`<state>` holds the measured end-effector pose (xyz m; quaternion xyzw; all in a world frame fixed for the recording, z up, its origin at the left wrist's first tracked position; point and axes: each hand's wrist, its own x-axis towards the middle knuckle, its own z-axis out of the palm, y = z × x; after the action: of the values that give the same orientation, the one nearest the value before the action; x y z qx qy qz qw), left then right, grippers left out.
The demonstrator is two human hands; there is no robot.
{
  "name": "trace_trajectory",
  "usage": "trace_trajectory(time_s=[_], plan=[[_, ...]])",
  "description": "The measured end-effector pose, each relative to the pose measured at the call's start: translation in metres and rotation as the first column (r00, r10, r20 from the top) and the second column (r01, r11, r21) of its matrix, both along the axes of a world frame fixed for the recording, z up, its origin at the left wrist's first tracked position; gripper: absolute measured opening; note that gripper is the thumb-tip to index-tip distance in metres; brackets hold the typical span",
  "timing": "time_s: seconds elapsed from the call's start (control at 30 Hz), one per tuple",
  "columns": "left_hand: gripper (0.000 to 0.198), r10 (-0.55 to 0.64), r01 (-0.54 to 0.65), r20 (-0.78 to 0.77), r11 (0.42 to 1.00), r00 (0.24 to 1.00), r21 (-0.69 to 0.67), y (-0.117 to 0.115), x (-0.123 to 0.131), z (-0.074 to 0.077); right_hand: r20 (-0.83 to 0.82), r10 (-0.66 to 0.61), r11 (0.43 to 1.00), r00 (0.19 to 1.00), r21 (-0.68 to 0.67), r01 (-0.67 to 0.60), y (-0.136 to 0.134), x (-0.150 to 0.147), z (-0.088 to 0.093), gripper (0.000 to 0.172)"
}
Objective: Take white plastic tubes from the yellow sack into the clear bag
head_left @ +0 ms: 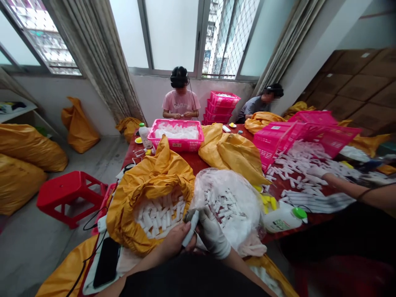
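My left hand [175, 242], bare, grips a slim white plastic tube [191, 228] low in the middle of the view. My right hand [213, 233], in a white glove, closes on the tube's upper end. Just left of my hands, an open yellow woven sack [151, 198] holds many white tubes. To the right, a clear plastic bag [230, 202] is full of more of them. A black phone [107, 262] lies near my left forearm.
A co-worker's gloved hand [317, 171] reaches into loose white tubes on the red table [198, 163]. Pink plastic baskets [175, 134] and yellow sacks crowd the table. Two seated people work beyond it. A red stool [69, 196] stands on the floor at left.
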<state>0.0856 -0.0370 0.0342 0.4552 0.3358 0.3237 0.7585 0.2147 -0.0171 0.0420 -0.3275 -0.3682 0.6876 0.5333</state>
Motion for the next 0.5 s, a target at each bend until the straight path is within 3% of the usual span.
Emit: trace_trajectory(time_s=[0.1, 0.27, 0.5], plan=[[0.057, -0.02, 0.026, 0.091, 0.998, 0.996, -0.06, 0.001, 0.0, -0.008, -0.01, -0.012, 1.0, 1.0, -0.017, 0.011, -0.004, -0.004, -0.005, 0.041], [0.068, -0.067, 0.068, -0.066, 0.998, 0.996, 0.017, 0.003, 0.008, -0.028, 0.16, 0.089, 0.994, 0.983, -0.075, -0.078, -0.016, 0.005, -0.03, 0.043], [0.064, -0.068, 0.068, -0.168, 0.998, 0.983, -0.003, 0.002, 0.036, -0.056, 0.39, -0.01, 0.985, 0.921, -0.157, 0.077, -0.021, 0.027, -0.062, 0.045]])
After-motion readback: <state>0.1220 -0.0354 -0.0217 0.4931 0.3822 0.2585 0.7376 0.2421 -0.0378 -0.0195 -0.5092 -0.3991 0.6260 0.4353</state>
